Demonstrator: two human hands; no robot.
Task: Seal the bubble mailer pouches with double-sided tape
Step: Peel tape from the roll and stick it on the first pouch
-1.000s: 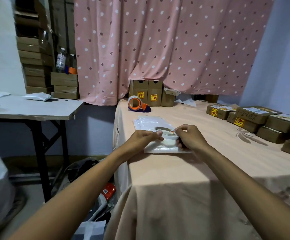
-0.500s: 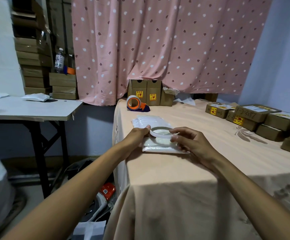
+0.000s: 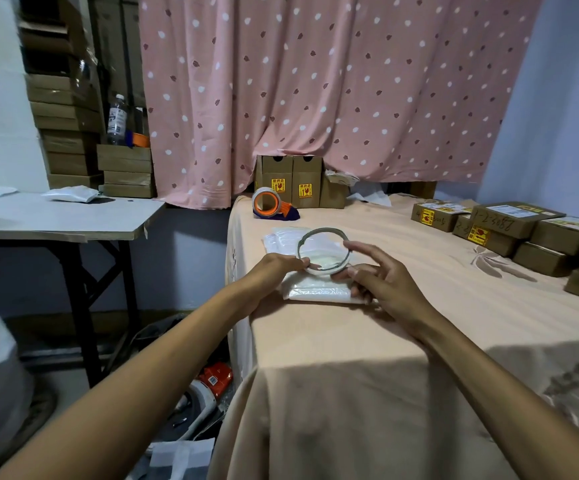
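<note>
Since a second ago the roll of double-sided tape (image 3: 322, 251) has come up off the pouch and tipped toward the camera, so its open ring now shows as a broad oval at the centre of the frame. The left hand (image 3: 274, 268) pinches the roll's left rim between thumb and fingertips; the right hand (image 3: 381, 275) has loosened, its fingers spread and half open, the tips touching the roll's right side without clasping it. Whether a free tape end is lifted cannot be told. Under both hands lies the top bubble mailer pouch (image 3: 319, 292), on a small stack near the left edge of the cloth-covered table (image 3: 419, 341), its long axis running away from the camera toward the curtain, its near short edge facing the person. To do this step well, I judge the left hand should hold the roll steady while a right fingernail finds the tape's end, then the strip should be drawn straight across the pouch's width, parallel to the open edge, without wrinkles. A tape dispenser (image 3: 269, 204) sits beyond the stack, well apart.
</note>
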